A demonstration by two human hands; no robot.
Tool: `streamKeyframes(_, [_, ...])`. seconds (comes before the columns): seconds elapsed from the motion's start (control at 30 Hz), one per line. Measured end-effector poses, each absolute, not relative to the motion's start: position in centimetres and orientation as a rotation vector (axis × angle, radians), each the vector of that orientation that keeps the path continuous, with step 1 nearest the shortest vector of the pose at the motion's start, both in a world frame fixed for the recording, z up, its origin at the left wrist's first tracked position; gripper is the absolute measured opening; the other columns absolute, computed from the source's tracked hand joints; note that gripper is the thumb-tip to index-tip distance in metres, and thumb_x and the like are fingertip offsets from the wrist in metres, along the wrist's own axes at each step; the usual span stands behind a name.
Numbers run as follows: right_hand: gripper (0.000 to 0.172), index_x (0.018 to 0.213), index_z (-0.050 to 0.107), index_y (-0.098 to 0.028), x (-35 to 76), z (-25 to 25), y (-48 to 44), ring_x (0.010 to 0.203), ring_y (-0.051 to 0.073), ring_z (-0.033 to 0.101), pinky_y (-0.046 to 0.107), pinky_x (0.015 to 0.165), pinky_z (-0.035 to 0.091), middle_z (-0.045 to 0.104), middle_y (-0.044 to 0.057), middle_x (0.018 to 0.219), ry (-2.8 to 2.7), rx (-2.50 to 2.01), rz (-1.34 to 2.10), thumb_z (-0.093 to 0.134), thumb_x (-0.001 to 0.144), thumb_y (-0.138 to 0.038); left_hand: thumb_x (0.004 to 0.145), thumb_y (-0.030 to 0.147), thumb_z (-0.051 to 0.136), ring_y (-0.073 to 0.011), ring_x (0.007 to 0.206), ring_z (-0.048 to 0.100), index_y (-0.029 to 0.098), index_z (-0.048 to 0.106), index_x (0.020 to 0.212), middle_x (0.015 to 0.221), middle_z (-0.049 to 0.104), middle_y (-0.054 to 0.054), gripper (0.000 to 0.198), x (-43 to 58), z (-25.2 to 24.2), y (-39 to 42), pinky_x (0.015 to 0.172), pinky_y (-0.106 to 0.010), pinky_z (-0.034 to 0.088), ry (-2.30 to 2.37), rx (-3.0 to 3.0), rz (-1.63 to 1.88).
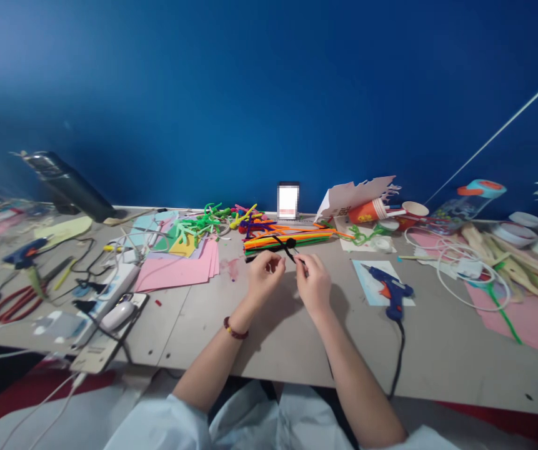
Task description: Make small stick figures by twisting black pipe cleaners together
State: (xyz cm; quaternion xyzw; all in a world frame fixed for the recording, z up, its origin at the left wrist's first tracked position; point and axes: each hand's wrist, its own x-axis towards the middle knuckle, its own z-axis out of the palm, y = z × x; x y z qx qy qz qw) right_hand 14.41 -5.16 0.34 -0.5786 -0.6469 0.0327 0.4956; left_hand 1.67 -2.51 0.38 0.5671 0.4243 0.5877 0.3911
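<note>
We have a black pipe cleaner (288, 247) between both hands, held just above the bench near the middle of its width and somewhat toward the back edge. Our left hand (265, 273) has its fingers curled in, thumb and forefinger pinched on the near end of the wire. Our right hand (313, 281) is closed the same way, fingertips pinched on the strand just beside the left. From the pinch the strand rises away from us and ends in a small dark curl or knot; whether that is a coil or a fuzzy ball we cannot tell at this size.

We judge it very light, with a thin wire core under soft fuzz: it bends easily and keeps the bend, so it wants a fingertip pinch close to the spot being shaped, not a full grip. The fuzz should give good purchase; the cut ends may prick.

Directly behind our hands lies a bundle of pipe cleaners (292, 240) in orange, green and black, with a tangle of bent ones (212, 222) further left. Pink paper sheets (179, 269) lie to the left of our hands, a blue glue gun (390, 290) on a card to the right, its cord running off the front edge. Red scissors (13, 303) sit near the left edge.
</note>
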Motion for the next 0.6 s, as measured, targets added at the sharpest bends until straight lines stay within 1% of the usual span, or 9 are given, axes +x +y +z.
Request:
streamKeyframes(0.03, [0.023, 0.092, 0.064, -0.021, 14.4, 0.3, -5.2, 0.071, 0.018, 0.057, 0.027, 0.068, 0.043, 0.063, 0.006, 0.083, -1.570, -1.399, 0.081, 0.041, 0.093, -0.024, 0.071, 0.027, 0.069, -0.0129, 0.058, 0.045, 0.020, 0.070, 0.071, 0.064, 0.058, -0.002, 0.006, 1.5, 0.4, -2.6, 0.060, -0.026, 0.036, 1.085, 1.518, 1.564])
streamKeyframes(0.07, [0.023, 0.092, 0.064, -0.021, 14.4, 0.3, -5.1, 0.071, 0.018, 0.057, 0.027, 0.068, 0.043, 0.063, 0.006, 0.083, -1.571, -1.398, 0.085, 0.041, 0.093, -0.024, 0.071, 0.025, 0.069, -0.0144, 0.063, 0.048, 0.022, 0.071, 0.077, 0.069, 0.060, -0.003, 0.006, 1.4, 0.3, -2.6, 0.065, -0.027, 0.038, 1.083, 1.597, 1.606])
streamKeyframes(0.17, [0.023, 0.092, 0.063, -0.021, 14.4, 0.3, -5.1, 0.072, 0.018, 0.058, 0.027, 0.067, 0.043, 0.063, 0.006, 0.084, -1.569, -1.397, 0.111, 0.041, 0.092, -0.024, 0.072, 0.020, 0.067, -0.0204, 0.081, 0.055, 0.025, 0.072, 0.089, 0.085, 0.065, -0.007, 0.019, 1.0, 0.2, -2.5, 0.081, -0.033, 0.039, 1.093, 1.837, 1.635])
streamKeyframes(0.23, [0.022, 0.092, 0.063, -0.020, 14.5, 0.2, -5.0, 0.074, 0.018, 0.058, 0.027, 0.068, 0.044, 0.063, 0.006, 0.085, -1.568, -1.391, 0.147, 0.041, 0.092, -0.023, 0.073, 0.017, 0.064, -0.0239, 0.095, 0.056, 0.025, 0.071, 0.097, 0.096, 0.066, -0.008, 0.026, 0.8, 0.1, -2.2, 0.089, -0.037, 0.038, 1.113, 2.039, 1.570])
streamKeyframes(0.33, [0.022, 0.092, 0.063, -0.020, 14.6, 0.1, -4.8, 0.077, 0.018, 0.059, 0.027, 0.069, 0.045, 0.063, 0.006, 0.086, -1.574, -1.373, 0.203, 0.041, 0.091, -0.023, 0.076, 0.015, 0.059, -0.0250, 0.109, 0.053, 0.024, 0.064, 0.111, 0.111, 0.064, -0.008, 0.036, 0.7, -0.1, -1.7, 0.095, -0.042, 0.037, 1.113, 2.320, 1.393])
streamKeyframes(0.37, [0.022, 0.092, 0.063, -0.020, 14.6, 0.1, -4.8, 0.077, 0.018, 0.058, 0.028, 0.069, 0.045, 0.063, 0.006, 0.086, -1.578, -1.369, 0.212, 0.041, 0.091, -0.023, 0.078, 0.015, 0.058, -0.0244, 0.111, 0.053, 0.023, 0.063, 0.114, 0.113, 0.064, -0.008, 0.037, 0.7, -0.2, -1.5, 0.095, -0.042, 0.038, 1.106, 2.376, 1.345])
streamKeyframes(0.43, [0.023, 0.092, 0.063, -0.020, 14.7, 0.1, -4.8, 0.077, 0.018, 0.058, 0.028, 0.069, 0.045, 0.063, 0.006, 0.086, -1.589, -1.362, 0.232, 0.041, 0.091, -0.022, 0.082, 0.015, 0.055, -0.0225, 0.108, 0.056, 0.021, 0.063, 0.112, 0.113, 0.065, -0.009, 0.032, 0.8, -0.7, -1.1, 0.092, -0.040, 0.043, 1.093, 2.410, 1.288])
streamKeyframes(0.53, [0.022, 0.090, 0.064, -0.020, 14.8, 0.1, -4.6, 0.072, 0.017, 0.057, 0.027, 0.066, 0.045, 0.063, 0.006, 0.085, -1.581, -1.330, 0.317, 0.043, 0.089, -0.023, 0.086, 0.014, 0.050, -0.0195, 0.093, 0.063, 0.019, 0.068, 0.096, 0.102, 0.068, -0.009, 0.021, 0.7, -1.3, -0.5, 0.081, -0.035, 0.049, 1.054, 2.342, 1.272])
streamKeyframes(0.6, [0.020, 0.087, 0.065, -0.019, 15.0, 0.0, -4.5, 0.069, 0.016, 0.057, 0.026, 0.064, 0.045, 0.064, 0.005, 0.083, -1.545, -1.302, 0.404, 0.045, 0.088, -0.025, 0.087, 0.016, 0.050, -0.0190, 0.090, 0.064, 0.018, 0.069, 0.089, 0.098, 0.069, -0.010, 0.019, 0.6, -1.4, -0.3, 0.078, -0.034, 0.050, 1.046, 2.312, 1.295])
